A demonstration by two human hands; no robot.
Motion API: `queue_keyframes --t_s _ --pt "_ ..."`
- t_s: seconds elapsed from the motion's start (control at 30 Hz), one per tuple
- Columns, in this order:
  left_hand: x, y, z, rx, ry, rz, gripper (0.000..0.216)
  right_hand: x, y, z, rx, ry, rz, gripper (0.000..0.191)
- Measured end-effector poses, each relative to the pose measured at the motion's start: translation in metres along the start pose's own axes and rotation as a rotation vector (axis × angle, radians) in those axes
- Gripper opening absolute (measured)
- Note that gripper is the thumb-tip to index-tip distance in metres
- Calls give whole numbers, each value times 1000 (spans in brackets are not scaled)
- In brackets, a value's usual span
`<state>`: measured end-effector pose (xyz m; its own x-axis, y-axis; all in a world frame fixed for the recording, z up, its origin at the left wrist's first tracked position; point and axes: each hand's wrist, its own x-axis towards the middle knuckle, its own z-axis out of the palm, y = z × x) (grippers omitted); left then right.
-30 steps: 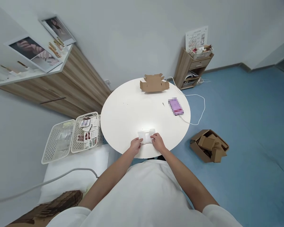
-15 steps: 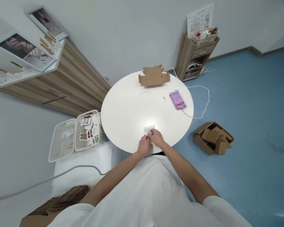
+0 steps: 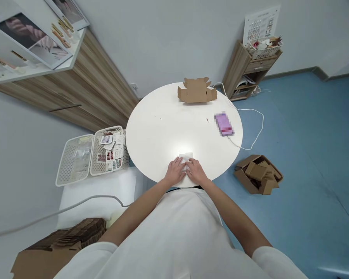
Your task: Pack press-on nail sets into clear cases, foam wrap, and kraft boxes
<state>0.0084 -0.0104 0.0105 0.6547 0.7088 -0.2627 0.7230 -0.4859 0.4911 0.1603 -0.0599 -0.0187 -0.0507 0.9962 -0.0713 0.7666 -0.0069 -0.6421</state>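
Observation:
A small folded white sheet (image 3: 186,156) lies near the front edge of the round white table (image 3: 157,131). My left hand (image 3: 175,173) and my right hand (image 3: 195,171) rest side by side on its near part, fingers lying flat and pressing it down, thumbs almost touching. Most of the sheet is hidden under my fingers. A half-assembled brown cardboard box (image 3: 196,90) stands at the table's far edge. A purple phone (image 3: 223,124) lies at the right of the table, with a white cable running off the edge.
Two white mesh baskets (image 3: 90,155) with small packets sit left of the table. An open carton of folded brown boxes (image 3: 259,173) lies on the blue floor at right. A wooden cabinet (image 3: 244,73) stands at the back. Flat cardboard (image 3: 61,244) is stacked at lower left.
The sheet, spread wide between my hands a second ago, is now folded smaller. Both hands have come together over it and flattened onto it.

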Motion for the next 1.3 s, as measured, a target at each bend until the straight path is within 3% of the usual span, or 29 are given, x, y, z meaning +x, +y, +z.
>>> queue_keyframes --t_s 0.13,0.33,0.47,0.63,0.83,1.07,1.2,1.3 --pt "3 -1 -6 -16 -84 -25 57 -2 7 -5 -62 -79 -118 58" --pt "11 -5 -6 -133 1 35 47 18 4 -9 -148 -132 -130 38" --pt "8 -2 -1 -211 18 3 45 13 -1 -16 -178 -182 -147 33" --pt "4 -2 0 -336 29 -121 32 7 -6 -27 -201 -196 -70 18" --pt "28 -16 -6 -630 17 -315 13 42 0 -41 -70 -294 96 14" --pt "42 -12 6 -407 89 -452 32 69 11 -34 -40 -213 124 31" --pt "43 -5 9 -451 143 -510 55 66 13 -24 -20 -130 178 39" --pt "44 -1 11 -496 200 -529 57 52 14 -21 142 -9 255 46"
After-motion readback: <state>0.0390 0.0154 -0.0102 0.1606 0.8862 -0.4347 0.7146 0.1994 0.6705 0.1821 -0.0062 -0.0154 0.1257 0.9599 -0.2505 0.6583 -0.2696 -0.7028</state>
